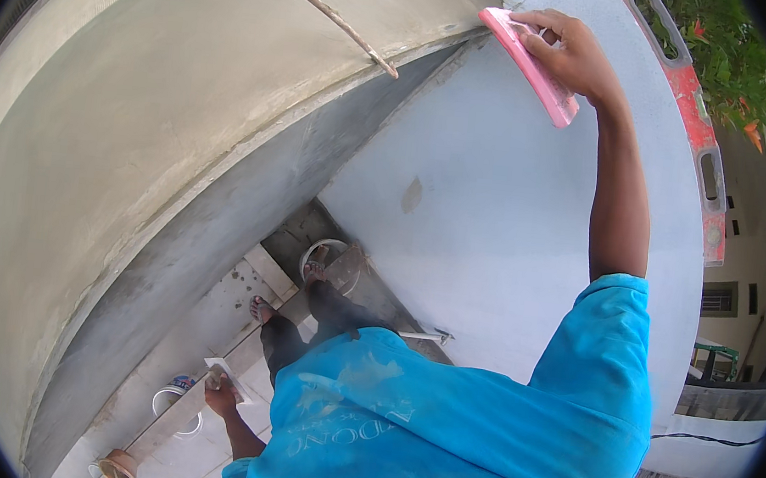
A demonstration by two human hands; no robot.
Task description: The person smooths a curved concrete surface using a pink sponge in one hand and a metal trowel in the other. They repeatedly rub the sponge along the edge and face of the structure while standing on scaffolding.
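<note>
My right hand (562,53) is raised high, its fingers closed around the back of a pink plastering float (533,74). The float lies along the upper part of the pale blue-grey wall (471,183), close to the corner under the beige overhang; whether its whole face touches the wall cannot be told. Low on the left, by my hip, my left hand (222,397) is closed around a flat, pale trowel (231,379). The trowel is held well away from the wall, and its handle is mostly hidden by my fingers.
A white bucket (337,251) stands beside my feet in the corner. Other buckets (173,391) and a brown container (117,467) sit on the tiled ledge at lower left. A stick (318,2) juts over the overhang (139,96). A red barrier (695,108) edges the wall's right side.
</note>
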